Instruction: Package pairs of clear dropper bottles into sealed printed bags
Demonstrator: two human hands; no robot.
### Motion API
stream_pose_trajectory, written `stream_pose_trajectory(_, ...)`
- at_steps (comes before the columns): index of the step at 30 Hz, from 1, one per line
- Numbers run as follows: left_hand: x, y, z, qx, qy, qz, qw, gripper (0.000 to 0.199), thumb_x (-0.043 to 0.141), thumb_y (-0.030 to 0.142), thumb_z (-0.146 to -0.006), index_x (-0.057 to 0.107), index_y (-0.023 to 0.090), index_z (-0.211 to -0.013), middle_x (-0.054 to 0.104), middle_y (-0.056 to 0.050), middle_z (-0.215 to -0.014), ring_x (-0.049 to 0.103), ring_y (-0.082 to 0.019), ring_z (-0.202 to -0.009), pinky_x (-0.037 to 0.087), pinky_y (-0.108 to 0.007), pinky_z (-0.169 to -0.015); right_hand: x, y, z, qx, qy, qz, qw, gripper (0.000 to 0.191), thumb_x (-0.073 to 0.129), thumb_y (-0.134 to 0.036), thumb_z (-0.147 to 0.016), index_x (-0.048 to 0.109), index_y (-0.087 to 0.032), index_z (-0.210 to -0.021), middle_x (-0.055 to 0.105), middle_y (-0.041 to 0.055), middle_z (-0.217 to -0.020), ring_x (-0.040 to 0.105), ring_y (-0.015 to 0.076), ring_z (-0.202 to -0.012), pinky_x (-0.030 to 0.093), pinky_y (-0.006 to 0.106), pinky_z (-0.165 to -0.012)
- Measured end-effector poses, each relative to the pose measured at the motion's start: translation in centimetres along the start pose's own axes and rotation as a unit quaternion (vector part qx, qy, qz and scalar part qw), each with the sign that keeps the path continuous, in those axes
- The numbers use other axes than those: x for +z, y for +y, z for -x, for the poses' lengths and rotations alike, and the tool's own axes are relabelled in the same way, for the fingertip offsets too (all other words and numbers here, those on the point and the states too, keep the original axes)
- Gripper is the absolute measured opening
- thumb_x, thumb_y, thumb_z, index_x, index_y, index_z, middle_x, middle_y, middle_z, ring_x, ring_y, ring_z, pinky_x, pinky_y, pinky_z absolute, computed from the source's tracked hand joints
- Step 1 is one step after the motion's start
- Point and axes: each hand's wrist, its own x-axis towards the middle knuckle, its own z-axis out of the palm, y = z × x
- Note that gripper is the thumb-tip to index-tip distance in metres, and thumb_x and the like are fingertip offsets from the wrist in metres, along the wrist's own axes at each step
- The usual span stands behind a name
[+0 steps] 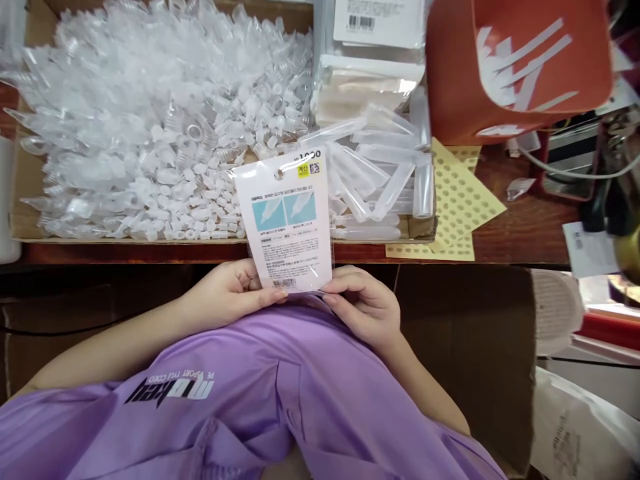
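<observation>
A clear plastic packet with a printed white card is held upright at the table's front edge. Its card carries a price, a yellow label, two blue pictures and a barcode. My left hand pinches the packet's lower left corner, thumb across the front. At the lower right corner, my right hand grips the packet's bottom edge between thumb and fingers. Behind it lies a shallow cardboard box heaped with clear nozzle tips and small white caps. Clear plastic tubes lie in the box's right part.
Stacked clear packets stand at the back of the box. To the right is a red-orange bin with white strips in it. Yellow sticker sheets lie beside the box. A cardboard carton and a white bag are below, right.
</observation>
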Motion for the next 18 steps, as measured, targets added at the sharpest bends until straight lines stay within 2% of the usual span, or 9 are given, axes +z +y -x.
stream_pose_trajectory(7,-0.6,1.1,0.0,-0.022,-0.008,-0.108,0.994,0.016,0.072,0.03,-0.082,0.079,0.02,-0.093,0.078,-0.008,-0.103,0.072,-0.023,-0.103,0.055,-0.035,-0.097,-0.4,0.2,0.1,0.04,-0.008,-0.043,0.998,0.013,0.07,-0.011,-0.08,0.069,-0.023,-0.084,0.074,0.0008,-0.078,0.071,0.0136,-0.071,0.058,0.024,-0.065)
stream_pose_trajectory(11,-0.7,1.6,0.2,-0.041,-0.007,-0.17,0.985,0.017,0.068,0.033,-0.085,0.08,0.022,-0.09,0.079,-0.007,-0.099,0.073,-0.024,-0.102,0.055,-0.036,-0.096,-0.3,0.2,0.5,0.099,0.004,-0.074,0.992,0.008,0.068,-0.015,-0.083,0.068,-0.023,-0.083,0.072,0.0005,-0.078,0.069,0.0128,-0.072,0.056,0.025,-0.067)
stream_pose_trajectory(13,-0.6,1.8,0.4,-0.046,-0.01,-0.176,0.983,0.02,0.066,0.035,-0.086,0.081,0.022,-0.087,0.079,-0.007,-0.098,0.073,-0.024,-0.1,0.055,-0.037,-0.096,-0.2,0.1,0.7,0.138,0.007,-0.09,0.986,0.004,0.067,-0.021,-0.085,0.067,-0.023,-0.082,0.072,0.0007,-0.079,0.068,0.013,-0.072,0.055,0.026,-0.068)
stream_pose_trajectory(16,-0.6,1.6,0.8,-0.052,0.0,-0.16,0.986,0.026,0.065,0.04,-0.086,0.08,0.021,-0.078,0.079,-0.007,-0.097,0.074,-0.023,-0.096,0.054,-0.036,-0.097,-0.1,-0.1,0.7,0.187,0.017,-0.103,0.977,0.008,0.064,-0.027,-0.088,0.065,-0.022,-0.081,0.071,0.0017,-0.08,0.066,0.0136,-0.071,0.054,0.028,-0.068)
stream_pose_trajectory(18,-0.7,1.2,1.1,-0.057,0.023,-0.156,0.986,0.034,0.065,0.045,-0.085,0.077,0.02,-0.068,0.079,-0.007,-0.089,0.074,-0.023,-0.086,0.057,-0.034,-0.09,0.0,-0.2,0.6,0.189,0.022,-0.101,0.976,0.01,0.063,-0.028,-0.088,0.063,-0.021,-0.08,0.07,0.0021,-0.079,0.065,0.0135,-0.07,0.053,0.028,-0.066)
